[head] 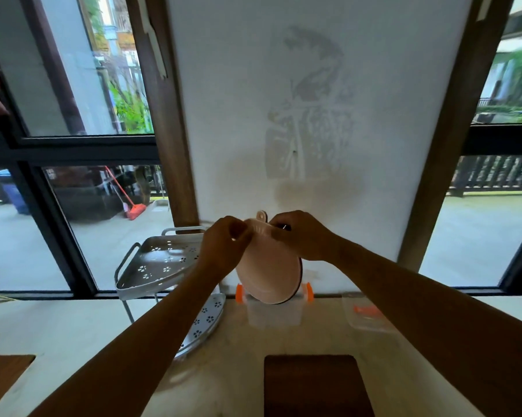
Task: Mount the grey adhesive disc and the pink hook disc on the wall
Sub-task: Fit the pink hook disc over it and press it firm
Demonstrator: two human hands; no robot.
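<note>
A white wall panel (359, 85) bearing a faint grey printed figure (311, 109) stands between two brown wooden posts (163, 115). Left and right of the panel, dark-framed glass windows (82, 85) show daylight, greenery and a paved yard. Below the panel runs a pale marble-like counter (73, 326), with a grey perforated metal corner shelf (154, 263) at its left.

I stood in a home, at a pale counter (73, 332) with a metal rack (154, 266) and tub (273, 314), windows (82, 85) facing a yard.
</note>
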